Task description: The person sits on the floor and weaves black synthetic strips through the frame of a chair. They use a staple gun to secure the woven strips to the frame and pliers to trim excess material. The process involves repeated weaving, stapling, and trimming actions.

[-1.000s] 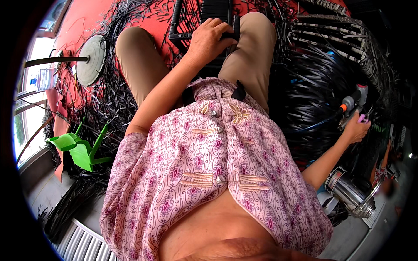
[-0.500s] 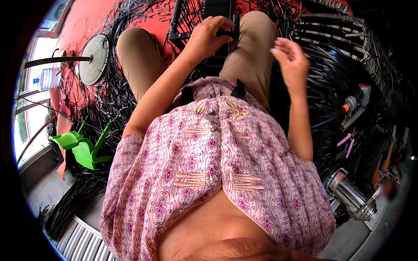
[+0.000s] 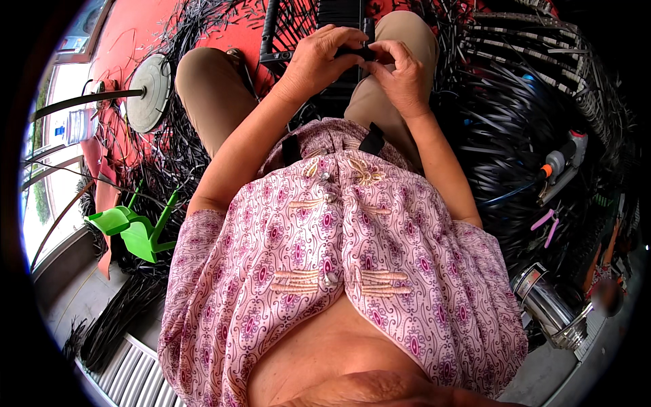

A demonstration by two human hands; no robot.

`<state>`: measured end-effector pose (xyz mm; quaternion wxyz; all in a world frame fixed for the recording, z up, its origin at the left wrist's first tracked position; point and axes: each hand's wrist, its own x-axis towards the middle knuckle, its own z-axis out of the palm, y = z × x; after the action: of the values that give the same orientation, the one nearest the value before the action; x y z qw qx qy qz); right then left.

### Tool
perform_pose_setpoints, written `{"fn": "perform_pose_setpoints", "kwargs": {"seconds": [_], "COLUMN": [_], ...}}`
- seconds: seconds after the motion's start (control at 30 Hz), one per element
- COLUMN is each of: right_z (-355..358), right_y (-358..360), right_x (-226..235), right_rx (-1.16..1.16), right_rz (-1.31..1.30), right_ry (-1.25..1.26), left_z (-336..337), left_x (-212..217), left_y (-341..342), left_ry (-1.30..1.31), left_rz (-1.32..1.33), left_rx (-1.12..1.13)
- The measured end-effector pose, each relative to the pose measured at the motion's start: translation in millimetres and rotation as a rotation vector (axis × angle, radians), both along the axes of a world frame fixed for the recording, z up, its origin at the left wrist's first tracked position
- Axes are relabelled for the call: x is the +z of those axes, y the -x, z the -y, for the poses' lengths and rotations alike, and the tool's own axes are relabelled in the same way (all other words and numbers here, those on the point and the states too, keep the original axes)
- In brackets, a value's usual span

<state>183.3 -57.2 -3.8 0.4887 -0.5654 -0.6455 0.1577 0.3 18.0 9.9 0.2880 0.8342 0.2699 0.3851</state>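
A black frame [image 3: 270,34] with thin bars and strips across it stands between my knees. At its near right corner both hands meet. My left hand [image 3: 319,62] has thumb and fingers curled around a black strip [image 3: 355,52] at that corner. My right hand [image 3: 401,78] pinches close beside it, thumb and forefinger together near the left fingertips. The strip seems to run between the two hands; exactly where it joins the frame is hidden by my fingers.
Heaps of loose black strips [image 3: 529,129] lie on both sides. At right are a pneumatic tool [image 3: 566,159], pink-handled snips [image 3: 546,224] and a steel flask [image 3: 546,302]. A green plastic piece [image 3: 139,234] and a round grey disc [image 3: 148,93] are at left.
My right hand has come left and forward from beside my right knee to the frame's corner, closing next to my left hand. The left hand has stayed nearly in place.
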Motion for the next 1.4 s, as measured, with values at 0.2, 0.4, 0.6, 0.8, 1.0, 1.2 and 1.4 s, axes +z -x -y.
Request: {"fn": "perform_pose_setpoints", "kwargs": {"seconds": [0.2, 0.4, 0.6, 0.8, 1.0, 1.2, 1.4], "right_z": [-7, -17, -28, -34, -39, -38, -24], "right_y": [-6, -16, -29, -33, -36, -35, -52], "right_x": [-2, 0, 3, 15, 8, 12, -26], "right_rx": [0.048, 0.145, 0.275, 0.387, 0.428, 0.457, 0.342], "right_rz": [0.026, -0.040, -0.120, -0.042, -0.058, -0.035, -0.055], "right_ry": [-0.016, 0.097, 0.209, 0.309, 0.177, 0.149, 0.249], "left_z": [2, 0, -10, -48, -57, -35, -38], "left_x": [-1, 4, 20, 25, 31, 32, -20], "left_y": [1, -3, -3, -4, -7, -5, -19], "left_ry": [-0.134, 0.200, 0.346, 0.758, 0.887, 0.577, 0.490], "left_rz": [-0.010, 0.061, -0.138, -0.191, -0.217, -0.226, -0.021], "left_rx": [0.006, -0.018, -0.069, -0.305, -0.366, -0.236, -0.401]}}
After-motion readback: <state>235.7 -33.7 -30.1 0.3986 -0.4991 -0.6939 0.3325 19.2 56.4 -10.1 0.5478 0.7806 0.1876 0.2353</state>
